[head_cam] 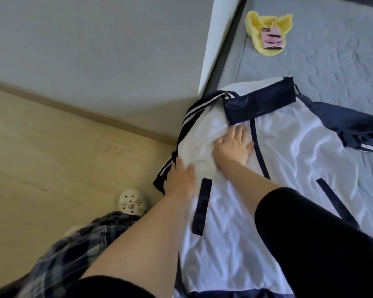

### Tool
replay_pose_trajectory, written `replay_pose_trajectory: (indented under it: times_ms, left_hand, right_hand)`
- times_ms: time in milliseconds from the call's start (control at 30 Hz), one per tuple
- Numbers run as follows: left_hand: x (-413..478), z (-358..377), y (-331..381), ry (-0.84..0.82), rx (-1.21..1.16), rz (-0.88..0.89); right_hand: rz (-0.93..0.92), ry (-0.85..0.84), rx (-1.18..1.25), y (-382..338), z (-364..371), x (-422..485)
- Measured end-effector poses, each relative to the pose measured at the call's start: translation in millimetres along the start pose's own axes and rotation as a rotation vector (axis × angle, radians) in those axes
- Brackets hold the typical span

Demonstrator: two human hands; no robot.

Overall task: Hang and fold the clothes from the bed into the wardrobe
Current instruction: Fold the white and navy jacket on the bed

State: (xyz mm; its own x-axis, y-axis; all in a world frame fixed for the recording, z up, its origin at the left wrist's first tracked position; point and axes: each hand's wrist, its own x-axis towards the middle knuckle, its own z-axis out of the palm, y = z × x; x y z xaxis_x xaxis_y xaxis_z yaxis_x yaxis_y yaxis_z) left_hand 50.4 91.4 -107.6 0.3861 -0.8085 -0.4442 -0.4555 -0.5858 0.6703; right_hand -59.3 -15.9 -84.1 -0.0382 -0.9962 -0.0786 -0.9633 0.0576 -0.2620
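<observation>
Head view, looking down over the bed (pixel 323 61), and a white satin jacket (pixel 289 151) with navy trim lies spread front-up on the grey quilted cover, its collar (pixel 258 104) pointing toward the far end; the right hand (pixel 234 147) lies flat on the jacket's chest just below the collar, fingers straight and fanned, palm down on the white cloth beside the navy zip line, gripping nothing; the left hand (pixel 180 179) sits at the jacket's near-side edge, where the striped navy sleeve (pixel 183 130) hangs over the side of the bed; its fingers lie extended over the fabric at the shoulder seam, and whether the thumb hooks under the sleeve I cannot tell, since motion blur smears that edge; the jacket's other sleeve (pixel 353 125) trails away from the collar across the quilt and is cut off at the frame edge; beyond the collar, well apart from the jacket, a yellow plush item (pixel 267 33) with a pink tag rests on the cover; beside the jacket's hanging sleeve, down on the pale wooden floor (pixel 52 158), a cream perforated slipper (pixel 130 203) peeks out past plaid trousers (pixel 73 250); both black sleeves (pixel 321 244) cover the jacket's hem.
</observation>
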Motion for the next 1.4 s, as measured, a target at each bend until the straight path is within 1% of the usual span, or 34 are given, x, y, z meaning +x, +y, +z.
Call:
replay_pose_trajectory:
  times_ms: [100, 200, 233, 300, 367, 400, 533, 600, 667, 733, 800, 867, 967, 1067, 1167, 1300, 1400]
  left_hand:
    - [31.0, -6.3, -3.9, -0.082, -0.218, -0.058]
    - [62.4, -11.2, -8.3, -0.263, -0.522, -0.196]
    - [72.1, -12.0, -9.3, -0.292, -0.607, -0.267]
    - [90.8, -13.0, -8.4, -0.320, -0.671, -0.383]
    - [105.4, -14.2, 1.2, -0.379, -0.727, -0.375]
    - [111.7, -16.3, 9.5, -0.381, -0.775, -0.363]
    - [140.1, -29.5, 44.1, -0.255, -1.093, -0.319]
    - [150.6, -34.4, 49.8, -0.187, -1.279, -0.324]
    - [153.4, -36.7, 47.4, -0.085, -1.472, -0.411]
    - [151.0, -36.9, 39.8, 0.020, -1.592, -0.488]
    - [148.2, -37.9, 32.9, 0.043, -1.701, -0.502]
    - [145.5, -45.1, 29.5, 0.009, -1.798, -0.486]
    - [145.4, -66.9, 24.8, 0.019, -1.886, -0.461]
    - [147.7, -91.6, 16.4, 0.129, -1.887, -0.412]
    - [141.0, -111.8, 7.7, 0.134, -1.819, -0.305]
    - [134.3, -136.5, -3.1, 0.224, -1.717, -0.278]
    - [122.9, -151.9, -3.3, 0.275, -1.706, -0.218]
  right_hand:
    - [-0.006, 0.176, -0.122, 0.0, 14.5, 7.4]
    - [0.017, 0.297, -0.058, -0.2, 14.6, 21.6]
    - [0.027, 0.334, -0.029, 0.2, 15.6, 23.9]
    - [0.026, 0.395, -0.005, -0.1, 18.9, 24.6]
    - [0.016, 0.433, 0.005, -1.0, 20.7, 24.1]
    - [0.011, 0.447, 0.007, -0.7, 21.1, 23.9]
    - [-0.002, 0.488, 0.019, 1.2, 24.0, 25.0]
    - [-0.004, 0.491, 0.023, 1.2, 24.9, 25.1]
    - [-0.002, 0.480, 0.023, 0.6, 24.3, 25.2]
    - [-0.001, 0.476, 0.016, 0.6, 23.9, 25.6]
    - [-0.005, 0.476, 0.012, 0.7, 23.9, 25.3]
    - [-0.005, 0.479, 0.014, 1.1, 23.7, 25.2]
    - [-0.003, 0.471, 0.015, 1.7, 23.8, 25.4]
    - [-0.006, 0.451, 0.001, 1.1, 24.3, 26.3]
    - [-0.010, 0.424, -0.028, 0.2, 24.1, 26.9]
    - [-0.014, 0.406, -0.041, 1.0, 26.2, 28.1]
    - [-0.021, 0.337, -0.099, 0.9, 27.0, 30.4]
